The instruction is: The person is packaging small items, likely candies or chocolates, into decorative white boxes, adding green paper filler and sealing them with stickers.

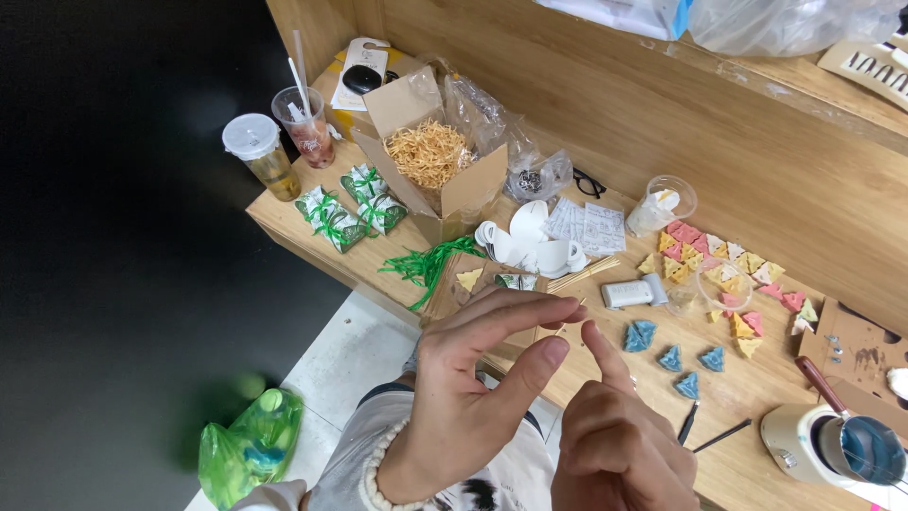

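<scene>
Hands raised, fingertips nr touching

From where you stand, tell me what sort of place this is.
Probably a small craft workbench for handmade gifts. The wooden table holds rows of small coloured triangular pieces, an open box of straw-like filler, and a melting pot of blue liquid.

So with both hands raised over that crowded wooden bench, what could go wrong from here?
1. The left hand and right hand are pinching at something too small to make out; if dropped, it could vanish among the clutter.
2. The small pot of blue liquid sits close to the right hand's side; an elbow swing might knock or spill it.
3. The blue tree-shaped pieces lie just beyond the fingers and could get brushed off the bench edge.
</scene>
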